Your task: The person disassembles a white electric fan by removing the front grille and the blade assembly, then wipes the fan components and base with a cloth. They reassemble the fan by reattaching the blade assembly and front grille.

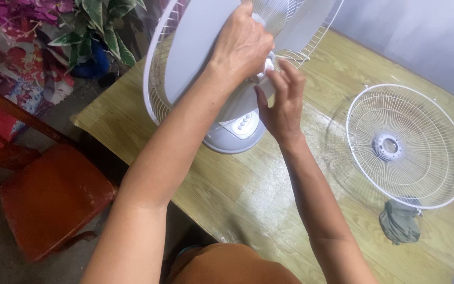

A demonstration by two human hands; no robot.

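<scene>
while i watch: fan (pixel 237 126) stands upright, blades facing away-right
left hand (pixel 243 44): clamped on hub
right hand (pixel 282 102): fingers loose, pinching hub

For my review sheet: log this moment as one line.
left hand: on fan hub | right hand: fingers at hub | front grille: off, flat on table | cloth: beside grille

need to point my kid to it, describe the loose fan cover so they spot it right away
Start at the wooden table and look right of the standing white fan. The loose fan grille lies flat there, a round white wire guard with a ring at its middle. Unlike the fan's own cage, it is detached, with a grey-green cloth at its near edge.
</scene>
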